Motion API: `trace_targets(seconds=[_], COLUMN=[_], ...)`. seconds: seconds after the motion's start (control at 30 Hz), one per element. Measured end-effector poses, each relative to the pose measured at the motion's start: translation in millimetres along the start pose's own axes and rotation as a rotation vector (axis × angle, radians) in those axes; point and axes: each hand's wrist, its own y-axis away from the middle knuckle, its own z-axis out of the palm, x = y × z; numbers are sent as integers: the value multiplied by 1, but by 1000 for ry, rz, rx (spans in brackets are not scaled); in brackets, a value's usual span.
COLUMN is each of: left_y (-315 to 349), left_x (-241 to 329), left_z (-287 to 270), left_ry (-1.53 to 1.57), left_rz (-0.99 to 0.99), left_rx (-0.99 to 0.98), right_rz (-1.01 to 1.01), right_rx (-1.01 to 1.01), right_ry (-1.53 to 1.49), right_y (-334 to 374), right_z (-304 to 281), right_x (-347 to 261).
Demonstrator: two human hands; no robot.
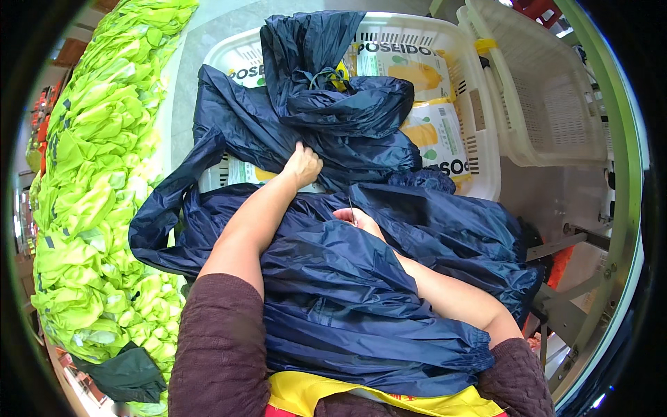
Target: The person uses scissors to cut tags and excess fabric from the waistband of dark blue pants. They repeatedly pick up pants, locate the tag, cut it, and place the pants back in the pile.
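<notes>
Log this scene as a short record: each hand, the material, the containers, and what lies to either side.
Left hand: fingers curled onto navy fabric
Right hand: amid the navy fabric, partly covered; grip unclear
Material: navy fabric, loosely bunched, spread toward the person
Container: white basket, partly under the fabric, holding yellow-and-white packages
Left side: long lime-green pile; dark green cloth near its lower end
Right side: pale basket

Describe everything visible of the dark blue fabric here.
The dark blue fabric looks thin and shiny, lying in crumpled folds with gathered edges at right. It spreads from over the white basket toward the picture's lower edge. The left hand and right hand touch it; whether it is one piece is unclear.
</notes>
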Motion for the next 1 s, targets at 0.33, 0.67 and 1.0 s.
trace_targets(seconds=[0.33, 0.67, 1.0], left_y=[-65, 112, 155], left_x=[-158, -143, 32], left_z=[-185, -371, -237], left_ry=[1081, 1617, 1217], left_rz=[-1099, -378, 258], left_rx=[1180, 1106, -126], right_rz=[56, -87, -11], right_rx=[-93, -92, -195], right_ry=[-177, -396, -1015], right_y=[8, -14, 10], right_z=[-2, -18, -28], right_x=[-38, -2, -103])
